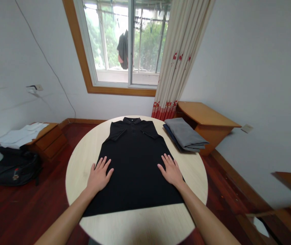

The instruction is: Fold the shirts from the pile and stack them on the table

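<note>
A black polo shirt (135, 163) lies spread flat on a round, pale wooden table (84, 173), its collar at the far side and its hem toward me. Both short sleeves are turned inward over the chest. My left hand (99, 174) rests with spread fingers on the shirt's left edge, below the sleeve. On the opposite edge my right hand (170, 169) lies flat, fingers stretched out. Neither hand grips the cloth.
Folded grey and dark blue clothes (186, 134) are stacked at the table's right rear. Behind them stands a wooden desk (204, 114) beside a long curtain (178, 61). A black bag (18, 168) sits on the floor at left, near a small cabinet (50, 141) with papers.
</note>
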`<act>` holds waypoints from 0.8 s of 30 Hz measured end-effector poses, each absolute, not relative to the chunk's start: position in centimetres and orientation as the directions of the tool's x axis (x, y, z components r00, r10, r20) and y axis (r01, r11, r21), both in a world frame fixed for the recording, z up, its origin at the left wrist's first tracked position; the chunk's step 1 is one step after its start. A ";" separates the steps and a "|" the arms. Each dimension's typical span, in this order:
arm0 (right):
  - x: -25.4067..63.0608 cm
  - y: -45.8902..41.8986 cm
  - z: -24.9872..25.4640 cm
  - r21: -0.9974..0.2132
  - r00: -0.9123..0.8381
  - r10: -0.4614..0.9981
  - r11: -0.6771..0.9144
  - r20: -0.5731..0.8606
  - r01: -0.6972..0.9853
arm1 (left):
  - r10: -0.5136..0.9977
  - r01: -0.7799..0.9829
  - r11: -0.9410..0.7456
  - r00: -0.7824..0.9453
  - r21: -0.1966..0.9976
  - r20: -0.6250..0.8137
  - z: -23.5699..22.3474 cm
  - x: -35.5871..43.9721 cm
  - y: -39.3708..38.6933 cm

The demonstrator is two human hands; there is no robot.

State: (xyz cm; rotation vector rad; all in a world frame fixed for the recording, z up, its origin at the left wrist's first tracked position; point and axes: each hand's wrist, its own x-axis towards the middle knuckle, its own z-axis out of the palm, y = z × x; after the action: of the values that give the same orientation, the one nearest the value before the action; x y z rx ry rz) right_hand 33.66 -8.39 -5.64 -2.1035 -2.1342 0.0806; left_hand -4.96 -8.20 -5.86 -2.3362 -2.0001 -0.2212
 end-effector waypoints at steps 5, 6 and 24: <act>32.8 -9.3 -4.7 -0.137 0.013 1.000 -0.014 -0.009 0.990 | 0.975 0.999 -0.023 0.016 0.029 0.224 -5.0 -5.3 -9.9; 32.8 -9.2 -4.3 -0.139 0.018 0.999 -0.024 -0.045 0.990 | 0.974 0.999 -0.001 -0.008 0.039 0.226 -4.8 -5.6 -10.3; 28.6 -2.7 -3.2 -0.338 -0.045 0.988 0.093 0.146 0.937 | 0.958 0.523 0.206 0.065 0.827 -0.280 -0.2 -6.5 -11.4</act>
State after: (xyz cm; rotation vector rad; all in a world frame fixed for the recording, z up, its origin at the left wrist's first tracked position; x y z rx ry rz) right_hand 28.57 -2.68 -3.21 -1.9002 -2.0413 0.2136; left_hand -6.53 -11.45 -0.24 -2.6259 -2.8880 -1.1118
